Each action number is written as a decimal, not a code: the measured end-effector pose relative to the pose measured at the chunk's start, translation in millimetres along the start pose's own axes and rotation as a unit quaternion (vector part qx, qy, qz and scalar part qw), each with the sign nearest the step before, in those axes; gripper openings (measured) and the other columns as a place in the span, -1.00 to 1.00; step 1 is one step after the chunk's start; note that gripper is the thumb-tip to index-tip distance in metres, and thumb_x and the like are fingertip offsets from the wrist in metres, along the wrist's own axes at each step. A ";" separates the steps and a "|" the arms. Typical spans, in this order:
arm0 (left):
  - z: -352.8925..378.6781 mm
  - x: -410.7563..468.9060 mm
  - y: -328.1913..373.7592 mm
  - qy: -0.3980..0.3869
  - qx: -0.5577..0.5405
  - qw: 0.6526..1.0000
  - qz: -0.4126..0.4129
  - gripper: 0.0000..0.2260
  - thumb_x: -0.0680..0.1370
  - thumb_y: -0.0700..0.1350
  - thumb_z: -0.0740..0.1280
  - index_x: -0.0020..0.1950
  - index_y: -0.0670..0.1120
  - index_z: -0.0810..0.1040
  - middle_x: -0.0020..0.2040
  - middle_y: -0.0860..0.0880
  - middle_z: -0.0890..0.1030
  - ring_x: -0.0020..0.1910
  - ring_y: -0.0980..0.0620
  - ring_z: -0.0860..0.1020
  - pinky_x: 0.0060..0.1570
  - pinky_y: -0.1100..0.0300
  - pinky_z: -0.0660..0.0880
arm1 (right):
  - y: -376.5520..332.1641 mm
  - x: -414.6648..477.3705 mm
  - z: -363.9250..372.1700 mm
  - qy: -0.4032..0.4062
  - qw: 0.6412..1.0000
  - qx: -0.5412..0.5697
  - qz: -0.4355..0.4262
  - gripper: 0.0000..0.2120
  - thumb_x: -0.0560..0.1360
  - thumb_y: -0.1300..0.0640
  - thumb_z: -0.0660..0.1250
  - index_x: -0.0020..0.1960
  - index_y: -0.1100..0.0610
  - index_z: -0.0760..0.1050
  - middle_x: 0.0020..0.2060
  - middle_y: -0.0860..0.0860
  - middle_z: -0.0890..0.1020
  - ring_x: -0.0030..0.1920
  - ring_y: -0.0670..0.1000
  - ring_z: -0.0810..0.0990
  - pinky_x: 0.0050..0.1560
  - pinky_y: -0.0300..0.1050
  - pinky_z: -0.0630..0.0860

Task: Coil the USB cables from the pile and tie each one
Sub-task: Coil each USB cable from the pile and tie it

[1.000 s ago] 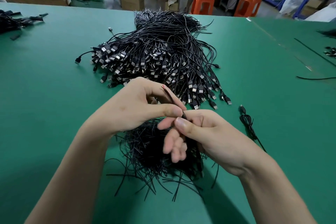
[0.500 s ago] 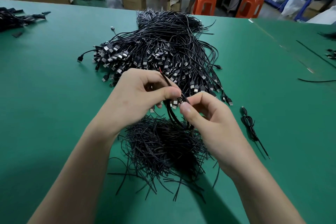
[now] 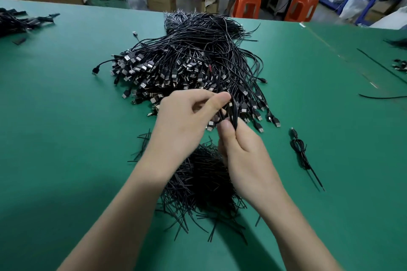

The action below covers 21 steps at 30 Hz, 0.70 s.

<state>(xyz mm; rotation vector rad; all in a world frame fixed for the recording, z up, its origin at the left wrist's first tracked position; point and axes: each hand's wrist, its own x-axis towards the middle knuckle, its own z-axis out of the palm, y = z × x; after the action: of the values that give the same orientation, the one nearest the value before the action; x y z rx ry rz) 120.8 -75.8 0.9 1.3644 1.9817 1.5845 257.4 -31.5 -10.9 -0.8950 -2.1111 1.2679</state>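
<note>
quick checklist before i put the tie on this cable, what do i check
1. Loop held at both ends: ok. The left hand pinches the top of the looped cable, and the right hand grips its lower part.
2. Tie already in a hand: cannot tell; the fingers hide it.
3. Ties within reach: ok. The tie pile lies directly under the hands.
4. Loop free of the USB cable pile: cannot tell; the two overlap in view.
5. Drop spot: ok. A finished coiled cable lies on the green table to the right.
</note>
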 end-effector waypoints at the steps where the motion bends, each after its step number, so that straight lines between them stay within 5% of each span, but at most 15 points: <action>1: 5.6 -3.4 3.9 -0.002 0.021 1.000 0.000 -0.62 0.63 0.16 0.36 -0.30 -0.02 0.61 -0.44 0.06 0.54 -0.45 0.15 0.40 -0.40 0.23 0.35 | -0.7 3.0 -0.4 0.028 0.997 -0.067 -0.013 -0.70 0.71 -0.06 0.04 -0.18 -0.05 0.29 -0.39 -0.13 0.46 -0.36 -0.02 0.39 -0.29 -0.02 0.33; 4: 18.2 -11.3 13.5 -0.006 0.017 1.000 0.015 -0.54 0.60 0.21 0.35 -0.33 -0.08 0.42 -0.52 0.11 0.35 -0.47 0.14 0.25 -0.45 0.21 0.25 | -1.0 7.5 -2.0 0.076 0.962 -0.258 -0.043 -0.81 0.68 0.06 -0.02 -0.07 0.01 0.28 -0.35 -0.08 0.46 -0.31 0.14 0.44 -0.32 0.06 0.36; 7: 21.9 -10.6 12.6 0.002 -0.006 1.000 0.013 -0.58 0.61 0.14 0.39 -0.25 -0.16 0.53 -0.53 0.12 0.34 -0.44 0.14 0.25 -0.40 0.17 0.28 | 0.4 6.2 -1.6 0.100 0.949 -0.290 -0.064 -0.86 0.67 0.08 -0.03 0.08 0.02 0.29 -0.30 -0.03 0.50 -0.30 0.17 0.43 -0.32 0.07 0.34; 10: 21.3 -8.4 8.5 -0.011 -0.062 0.998 -0.001 -0.65 0.64 0.06 0.38 -0.10 -0.23 0.64 -0.49 0.02 0.46 -0.33 0.15 0.36 -0.22 0.03 0.47 | 2.0 7.1 -3.4 0.075 0.979 -0.181 -0.062 -0.73 0.67 -0.09 -0.07 0.18 -0.01 0.33 -0.26 -0.09 0.59 -0.26 0.07 0.55 -0.27 0.04 0.45; 13: 20.5 -7.5 6.6 -0.028 -0.126 0.992 -0.013 -0.75 0.65 0.00 0.38 0.02 -0.18 0.69 -0.24 -0.15 0.71 -0.16 0.08 0.61 0.07 -0.09 0.59 | 3.6 9.7 -5.8 0.027 0.999 -0.004 -0.037 -0.77 0.70 -0.05 0.11 0.30 -0.10 0.43 -0.35 -0.32 0.47 -0.34 -0.23 0.43 -0.30 -0.34 0.30; 18: 15.5 -2.6 3.2 -0.052 -0.197 0.979 -0.019 -0.89 0.67 -0.09 0.37 0.04 -0.07 0.69 -0.03 0.05 0.77 0.03 0.10 0.73 0.05 0.29 0.60 | -4.2 8.3 -16.0 -0.080 0.950 0.297 0.053 -0.75 0.59 0.02 0.18 -0.24 -0.11 0.49 -0.38 -0.09 0.28 -0.43 -0.07 0.25 -0.41 -0.13 0.17; 21: 12.1 -2.3 3.2 -0.074 -0.220 0.973 -0.013 -0.89 0.66 -0.08 0.37 0.02 0.01 0.70 0.00 0.04 0.77 -0.01 0.11 0.73 0.07 0.28 0.60 | -3.9 5.7 -18.2 -0.099 0.951 0.291 0.044 -0.63 0.73 0.01 0.12 -0.24 -0.02 0.43 -0.36 -0.05 0.27 -0.41 -0.06 0.24 -0.38 -0.11 0.18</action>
<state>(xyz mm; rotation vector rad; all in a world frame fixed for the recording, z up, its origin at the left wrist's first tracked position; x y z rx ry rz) 131.9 -70.2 -1.5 1.2280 1.4413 1.7198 265.5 -18.4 1.0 -0.6198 -1.6802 1.9537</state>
